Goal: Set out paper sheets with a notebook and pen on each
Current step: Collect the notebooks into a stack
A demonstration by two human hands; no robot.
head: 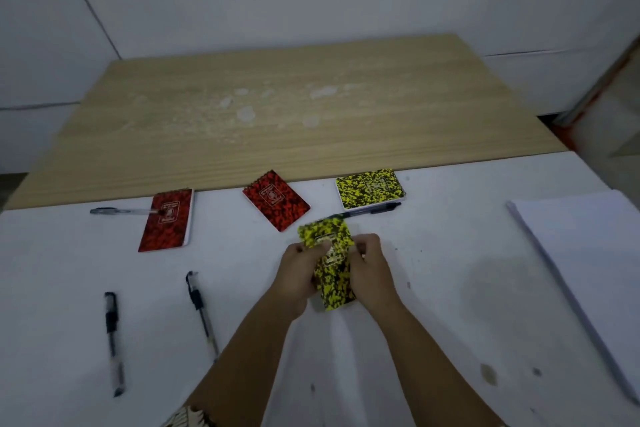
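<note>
My left hand (299,270) and my right hand (372,263) both grip yellow-and-black speckled notebooks (334,284) over the white table; it looks like two, one overlapping the other. Another yellow notebook (370,188) lies beyond them with a pen (367,211) along its near edge. A red notebook (276,199) lies at the centre. Another red notebook (168,220) lies at the left with a pen (119,211) touching its top corner. Two loose pens (114,341) (202,314) lie at the near left. A stack of white paper sheets (588,270) sits at the right.
The white table (450,288) meets a wooden tabletop (277,114) beyond the notebooks. White walls stand behind it. An orange-edged object (595,97) leans at the far right.
</note>
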